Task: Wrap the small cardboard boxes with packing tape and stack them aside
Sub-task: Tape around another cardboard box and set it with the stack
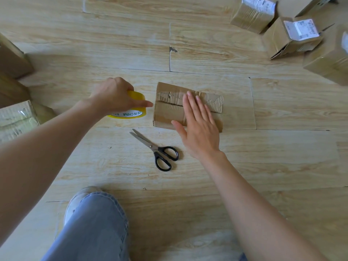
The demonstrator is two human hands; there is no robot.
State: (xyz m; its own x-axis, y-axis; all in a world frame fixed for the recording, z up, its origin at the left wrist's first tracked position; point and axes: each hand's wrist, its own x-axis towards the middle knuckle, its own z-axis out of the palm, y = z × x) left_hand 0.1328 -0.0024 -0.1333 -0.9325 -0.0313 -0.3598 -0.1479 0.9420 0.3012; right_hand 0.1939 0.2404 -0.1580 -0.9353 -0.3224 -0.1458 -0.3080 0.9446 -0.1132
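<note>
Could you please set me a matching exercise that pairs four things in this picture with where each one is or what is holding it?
Things:
1. tape roll
2. cardboard box
3. scissors
4. labelled boxes

Places or states:
A. lying free on the floor, nearer the person than the box
B. gripped by the left hand
C. under the flat right hand
D. grouped at the far right

Pairs: 1-B, 2-C, 3-A, 4-D

One head cam, wide-angle, aimed fwd + steeply down at floor (131,44), close in; knee (98,223) at bottom edge, arms (37,157) run up from bottom corners.
</note>
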